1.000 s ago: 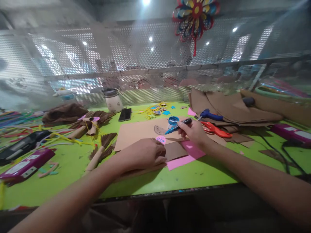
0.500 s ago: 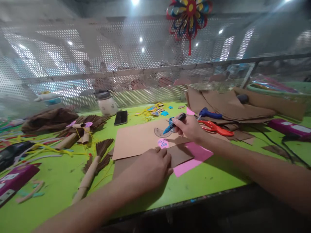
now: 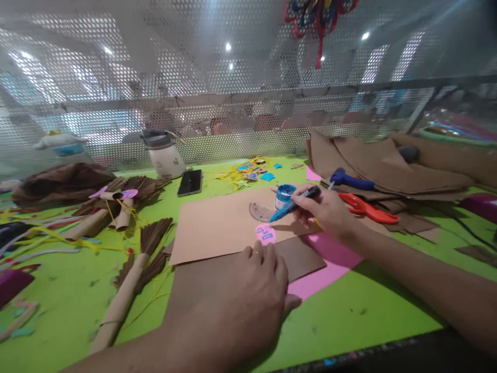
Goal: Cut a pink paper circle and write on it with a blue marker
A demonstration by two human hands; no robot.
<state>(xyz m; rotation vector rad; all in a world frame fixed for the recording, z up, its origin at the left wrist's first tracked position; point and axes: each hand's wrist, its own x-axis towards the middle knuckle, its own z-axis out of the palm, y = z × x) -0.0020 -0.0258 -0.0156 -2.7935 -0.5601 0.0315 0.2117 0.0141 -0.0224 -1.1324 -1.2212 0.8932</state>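
Note:
A small pink paper circle with blue markings lies on the tan paper sheet. My left hand rests flat over the brown paper, its fingertips at the circle's near edge. My right hand grips a blue-tipped marker with a dark end. Its tip hovers a little above the circle, pointing down to the left. Just behind the marker stands an open jar of blue paint. A clear protractor lies left of the jar.
Orange-handled scissors, a blue-handled tool and stacked brown paper lie right. A pink sheet sits under the papers. Phone, white jug and paper-wrapped sticks are left. Blue stars lie behind.
The view has shifted closer and lower. The marker has moved away from the circle, up to the right, and the blue jar now shows behind it. My left hand still rests on the paper.

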